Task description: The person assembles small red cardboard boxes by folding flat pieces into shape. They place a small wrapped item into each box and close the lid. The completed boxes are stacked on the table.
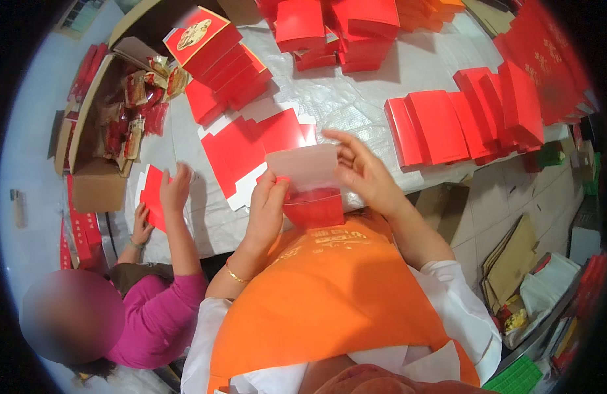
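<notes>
The left hand (270,200) is grasping a red box (313,210) at its left side; the box is sitting before the orange apron (316,282), at the near edge of the surface (356,105), and its pale flap (303,167) is standing raised. The right hand (360,167) is holding its fingers loosely parted beside the flap's right edge; whether it is touching cannot be told. Flat red blanks (231,151) are lying just beyond, near stacked boxes (215,59). Further boxes (438,128) are standing rightward. At left, a carton (100,194) is containing wrapped packets (134,88).
</notes>
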The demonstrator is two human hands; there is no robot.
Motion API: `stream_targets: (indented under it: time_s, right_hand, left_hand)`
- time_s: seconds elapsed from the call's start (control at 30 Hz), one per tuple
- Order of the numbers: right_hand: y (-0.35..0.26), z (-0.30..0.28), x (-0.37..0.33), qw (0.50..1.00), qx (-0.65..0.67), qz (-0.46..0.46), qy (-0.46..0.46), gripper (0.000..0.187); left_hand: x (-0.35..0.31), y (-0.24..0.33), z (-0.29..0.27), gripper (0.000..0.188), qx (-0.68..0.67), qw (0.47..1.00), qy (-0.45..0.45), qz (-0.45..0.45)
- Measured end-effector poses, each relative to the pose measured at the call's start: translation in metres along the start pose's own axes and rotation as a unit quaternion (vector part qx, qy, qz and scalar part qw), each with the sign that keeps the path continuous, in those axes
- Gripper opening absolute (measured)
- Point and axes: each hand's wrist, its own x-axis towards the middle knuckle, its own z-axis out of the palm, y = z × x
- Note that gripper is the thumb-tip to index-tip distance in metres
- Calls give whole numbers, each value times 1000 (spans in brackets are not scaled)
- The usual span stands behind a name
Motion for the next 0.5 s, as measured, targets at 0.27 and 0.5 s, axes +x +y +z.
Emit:
stream_targets:
  time_s: [0.27, 0.5]
  right_hand:
    - [-10, 26, -1, 984, 32, 166, 48, 37]
    - [27, 24, -2, 998, 31, 19, 53, 31]
  left_hand:
    - [-6, 4, 3, 31, 22, 999, 0, 33]
    - [-4, -12, -7, 32, -64, 996, -26, 53]
